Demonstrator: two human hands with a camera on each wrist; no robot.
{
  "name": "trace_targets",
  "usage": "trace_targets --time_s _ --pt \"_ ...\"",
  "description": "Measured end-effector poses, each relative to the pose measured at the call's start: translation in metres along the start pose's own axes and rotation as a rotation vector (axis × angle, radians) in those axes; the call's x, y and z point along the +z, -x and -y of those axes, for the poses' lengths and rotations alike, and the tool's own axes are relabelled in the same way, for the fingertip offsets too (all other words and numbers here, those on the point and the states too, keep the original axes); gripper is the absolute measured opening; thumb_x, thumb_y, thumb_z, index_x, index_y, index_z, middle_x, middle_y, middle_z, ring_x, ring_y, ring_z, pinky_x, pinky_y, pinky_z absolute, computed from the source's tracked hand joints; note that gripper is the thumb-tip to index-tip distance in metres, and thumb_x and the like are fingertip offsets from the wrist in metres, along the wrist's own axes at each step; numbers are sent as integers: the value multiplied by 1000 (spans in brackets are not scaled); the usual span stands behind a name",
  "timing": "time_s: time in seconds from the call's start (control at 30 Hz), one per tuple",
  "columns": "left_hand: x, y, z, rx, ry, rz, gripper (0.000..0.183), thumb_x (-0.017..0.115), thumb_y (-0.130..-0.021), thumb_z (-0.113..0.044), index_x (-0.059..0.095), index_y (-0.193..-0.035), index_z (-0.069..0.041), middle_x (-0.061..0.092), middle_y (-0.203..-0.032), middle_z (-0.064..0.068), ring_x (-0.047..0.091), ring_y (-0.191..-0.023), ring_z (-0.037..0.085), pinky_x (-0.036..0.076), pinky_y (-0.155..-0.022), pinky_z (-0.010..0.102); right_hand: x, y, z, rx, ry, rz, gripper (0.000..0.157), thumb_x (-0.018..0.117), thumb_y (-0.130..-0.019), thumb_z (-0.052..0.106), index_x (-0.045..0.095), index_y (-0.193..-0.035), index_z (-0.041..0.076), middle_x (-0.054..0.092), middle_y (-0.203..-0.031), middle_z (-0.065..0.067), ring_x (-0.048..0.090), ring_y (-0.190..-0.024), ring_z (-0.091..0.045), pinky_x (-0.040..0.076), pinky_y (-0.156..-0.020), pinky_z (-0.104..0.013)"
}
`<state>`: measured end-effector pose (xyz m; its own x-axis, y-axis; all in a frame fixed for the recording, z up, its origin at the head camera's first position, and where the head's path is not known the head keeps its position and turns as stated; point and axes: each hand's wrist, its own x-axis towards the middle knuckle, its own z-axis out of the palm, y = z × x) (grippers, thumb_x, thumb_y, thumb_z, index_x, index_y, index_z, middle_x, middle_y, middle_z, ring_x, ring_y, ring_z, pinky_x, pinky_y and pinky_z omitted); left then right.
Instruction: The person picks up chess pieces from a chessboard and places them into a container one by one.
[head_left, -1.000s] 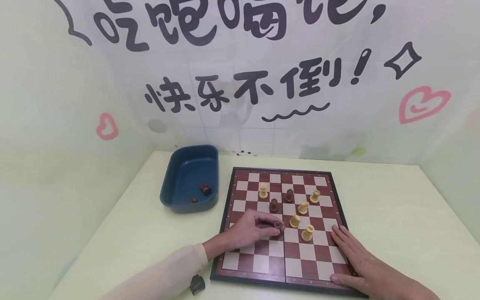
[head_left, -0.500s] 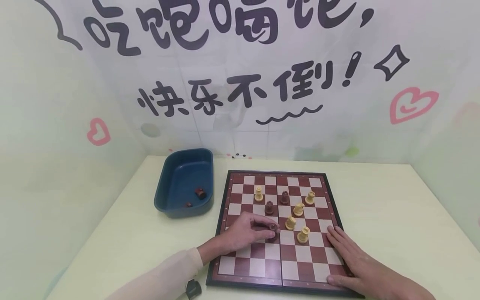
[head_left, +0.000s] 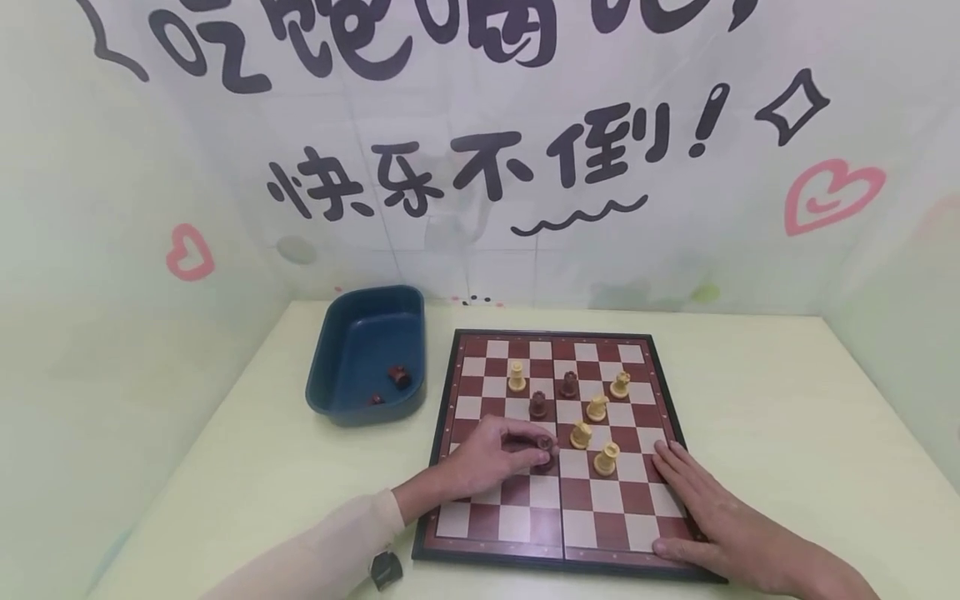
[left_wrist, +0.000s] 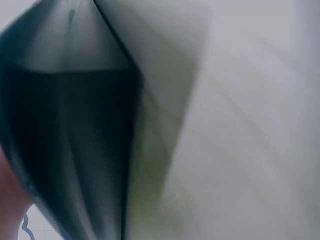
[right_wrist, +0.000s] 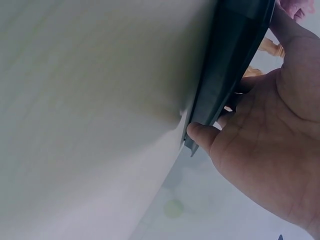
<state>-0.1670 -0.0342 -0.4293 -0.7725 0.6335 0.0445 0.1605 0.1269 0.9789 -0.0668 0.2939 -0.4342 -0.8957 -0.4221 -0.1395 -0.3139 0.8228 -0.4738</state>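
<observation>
Over the left half of the board (head_left: 498, 533), near the middle fold, the left hand (head_left: 483, 461) pinches a dark piece (head_left: 545, 450) between thumb and fingers. This piece is upright; I cannot tell if its base touches the square. The right hand (head_left: 723, 533) grasps no piece: its fingers lie extended across the right edge of the board, with the thumb on the near border. In the right wrist view, one finger also touches the dark side of the board.

Just to the right of the held piece, across the fold, stands a light horse (head_left: 581, 434), and a light rook (head_left: 606, 459) is near it on the right. Farther are another light horse (head_left: 597, 407), a light piece (head_left: 620, 384) toward the far right, and a tall light piece (head_left: 517, 376) at far left. Two other dark pieces (head_left: 538, 404) stand between these, on the far side of the left hand.

To the left of the board, apart from it, a blue tray (head_left: 367, 333) is on the pale surface (head_left: 787, 400). Two dark red things (head_left: 399, 377) lie in its near right part, too small to name surely.
</observation>
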Motion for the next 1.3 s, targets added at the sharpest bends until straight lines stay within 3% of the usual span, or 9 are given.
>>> trace_targets --time_s 0.23,0.33,0.53,0.63,0.87,1.1,1.3 --pt "-1 0 0 -1 -18 -11 22 73 -93 -1 74 -115 3 76 -104 3 71 -97 14 57 -87 28 -1 -2 2 21 -7 19 102 58 -91 69 13 -164 13 10 -169 -7 4 -152 -17 39 -111 -47" --pt "-2 1 1 6 -24 -12 21 73 -93 -1 74 -114 4 75 -104 4 71 -96 14 56 -87 28 -1 -2 2 17 -8 17 101 58 -92 69 13 -164 14 10 -169 -7 2 -151 -13 39 -111 -45" --pt "-6 3 -1 3 -37 -29 21 72 -94 -3 74 -114 2 75 -105 7 70 -98 13 56 -89 28 1 -1 2 -37 -38 -37 98 60 -93 64 16 -164 12 12 -169 -8 -6 -148 2 14 -107 -9" --pt "-11 4 -5 -10 -42 -62 22 73 -94 -6 75 -115 0 75 -107 5 70 -100 13 55 -89 27 1 -1 2 -40 -72 -41 98 61 -93 63 16 -164 12 11 -169 -8 -7 -147 4 6 -102 -2" --pt "-18 2 -11 -14 31 -73 24 72 -95 -4 72 -118 3 75 -110 8 70 -105 18 55 -91 30 1 -1 2 -21 -64 -27 98 62 -93 62 16 -164 12 11 -169 -8 -7 -148 3 7 -103 -5" --pt "-25 5 -9 8 -26 -117 29 72 -95 -5 70 -122 5 75 -108 7 70 -105 18 55 -91 28 1 1 1 -33 -62 -48 97 63 -93 61 17 -164 12 12 -168 -8 -7 -146 6 7 -102 -3" --pt "-31 7 -11 47 -47 -113 29 70 -96 -4 69 -123 5 75 -110 8 70 -107 19 55 -90 29 3 1 1 -31 -90 -51 97 63 -94 61 17 -164 12 11 -169 -8 -8 -147 6 4 -100 -1"
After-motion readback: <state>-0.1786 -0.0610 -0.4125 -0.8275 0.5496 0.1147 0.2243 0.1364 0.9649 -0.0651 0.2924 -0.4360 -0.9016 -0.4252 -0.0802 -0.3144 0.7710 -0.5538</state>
